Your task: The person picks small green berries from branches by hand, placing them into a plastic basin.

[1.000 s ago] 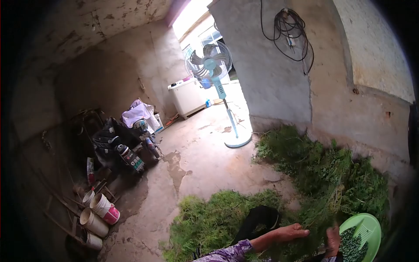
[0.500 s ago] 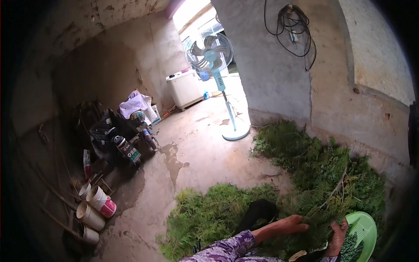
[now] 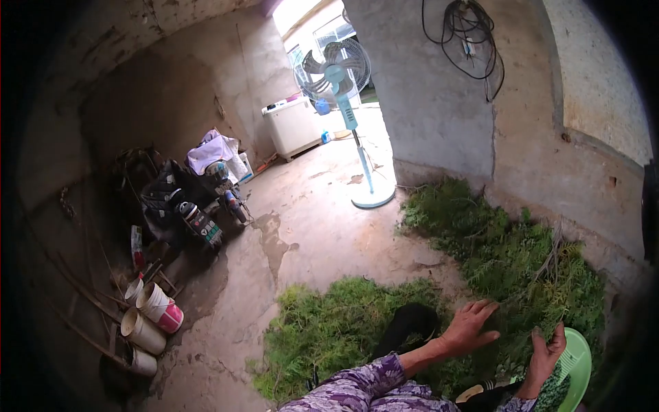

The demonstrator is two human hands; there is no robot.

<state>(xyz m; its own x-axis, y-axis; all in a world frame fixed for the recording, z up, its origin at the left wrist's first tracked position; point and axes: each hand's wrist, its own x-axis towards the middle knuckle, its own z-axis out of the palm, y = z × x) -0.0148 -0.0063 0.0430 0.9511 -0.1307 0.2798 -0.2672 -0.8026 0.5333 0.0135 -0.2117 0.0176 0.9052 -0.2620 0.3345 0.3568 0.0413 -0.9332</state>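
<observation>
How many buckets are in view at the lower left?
4 visible: a pink-and-white bucket, a white bucket partly behind it, a cream bucket below those, and the lowest bucket. Others may be hidden in the shadow.

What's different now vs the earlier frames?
Left hand has gone from curled to open, fingers spread over the greenery. Right hand has risen beside the green basin; its grip is unclear. A bare-stemmed branch now lies farther toward the wall; who let go isn't visible. Floor fan and washing machine unchanged.
</observation>
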